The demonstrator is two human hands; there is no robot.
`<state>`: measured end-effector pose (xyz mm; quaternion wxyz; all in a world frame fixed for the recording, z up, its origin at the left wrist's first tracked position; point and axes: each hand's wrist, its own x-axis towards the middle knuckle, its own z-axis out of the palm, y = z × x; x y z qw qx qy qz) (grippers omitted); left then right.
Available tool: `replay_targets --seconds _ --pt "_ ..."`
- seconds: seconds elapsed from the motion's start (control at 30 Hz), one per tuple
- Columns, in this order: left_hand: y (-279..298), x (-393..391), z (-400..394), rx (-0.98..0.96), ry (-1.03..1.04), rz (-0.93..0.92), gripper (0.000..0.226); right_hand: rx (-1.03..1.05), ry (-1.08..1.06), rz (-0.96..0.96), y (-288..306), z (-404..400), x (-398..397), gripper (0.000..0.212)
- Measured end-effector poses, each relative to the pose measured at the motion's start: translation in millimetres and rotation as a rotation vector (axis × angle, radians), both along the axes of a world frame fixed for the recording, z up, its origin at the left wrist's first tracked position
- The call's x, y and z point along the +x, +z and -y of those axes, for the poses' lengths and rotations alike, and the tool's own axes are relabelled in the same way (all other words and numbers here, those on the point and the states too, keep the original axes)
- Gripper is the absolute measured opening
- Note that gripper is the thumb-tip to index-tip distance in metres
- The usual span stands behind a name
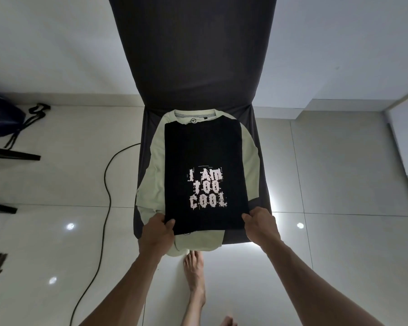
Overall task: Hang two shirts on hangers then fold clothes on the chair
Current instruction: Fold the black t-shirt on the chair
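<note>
Fingers of both hands pinch the near edge of a folded black shirt (205, 165): the left hand (157, 231) holds its near left corner with the thumb on top, and the right hand (260, 228) holds its near right corner the same way, the other fingers tucked under the cloth. That shirt is a neat rectangle with pale lettering reading "I AM TOO COOL" facing up. It lies on top of a pale green shirt (154, 165), which spreads out past it on both sides, shows its collar at the far end and droops over the front edge of the seat. Both shirts rest on a chair (193, 55) with a dark cover. A black cable (107, 184) curls across the glossy white tile floor (339, 208) to the left, and a bare foot (194, 274) stands just in front of the chair.
</note>
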<state>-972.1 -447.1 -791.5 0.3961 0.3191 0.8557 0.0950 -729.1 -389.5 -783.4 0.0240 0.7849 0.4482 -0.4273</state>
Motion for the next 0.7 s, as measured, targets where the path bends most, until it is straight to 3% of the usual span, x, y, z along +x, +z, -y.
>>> replay_targets --seconds 0.1,0.13,0.23,0.33,0.4,0.5,0.7 --pt "7 3 -2 -0.056 -0.017 -0.095 0.019 -0.051 0.035 0.090 11 -3 -8 0.004" --pt "9 4 -2 -0.020 -0.051 -0.193 0.027 -0.013 0.064 0.141 15 -5 -12 0.011" --pt "10 13 -13 0.418 -0.221 -0.343 0.024 0.344 0.181 0.133 21 -16 -28 0.030" --pt "-3 25 -43 0.678 -0.409 -0.274 0.027 0.591 0.349 -0.066 9 -35 -53 0.039" --pt "-19 31 -62 0.666 -0.497 -0.192 0.046 0.569 0.449 -0.144 -7 -48 -68 0.050" --pt "-43 30 -79 0.548 -0.624 -0.189 0.064 0.525 0.540 -0.099 -28 -62 -76 0.070" --pt "-65 10 -133 0.359 -0.666 -0.389 0.067 0.459 0.569 0.073 -52 -114 -80 0.061"
